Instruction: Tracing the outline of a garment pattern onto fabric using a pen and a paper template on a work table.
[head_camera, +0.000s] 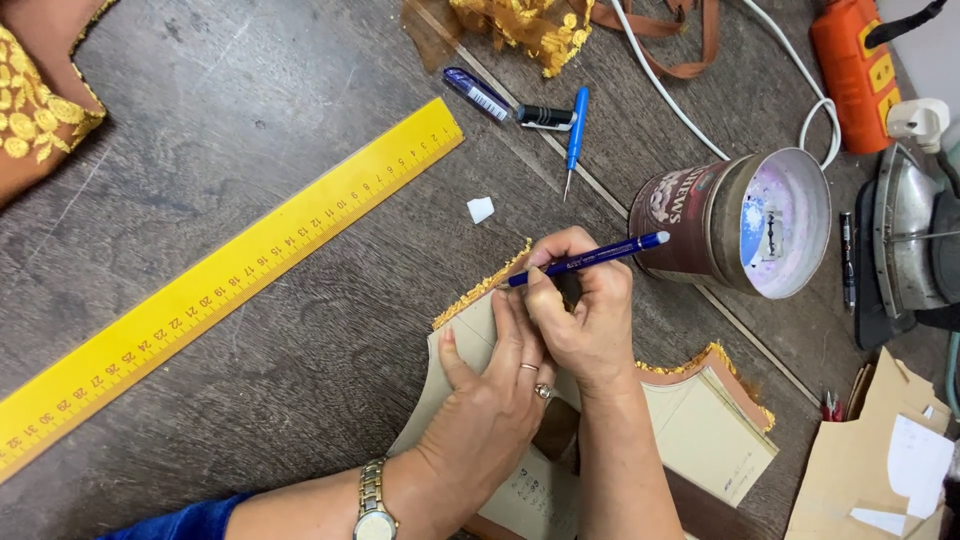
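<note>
right hand (585, 325): fingers closed around blue plastic pen (585, 258).
left hand (495, 400): fingers extended flat, pressed on beige paper pattern piece (700, 425).

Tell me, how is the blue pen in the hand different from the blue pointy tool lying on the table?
The dark blue pen with a white cap is held in the right hand; the light blue pointed tool lies untouched. The pen looks thicker and longer, the tool thinner with a bare metal tip. Both are blue and slender.
</note>
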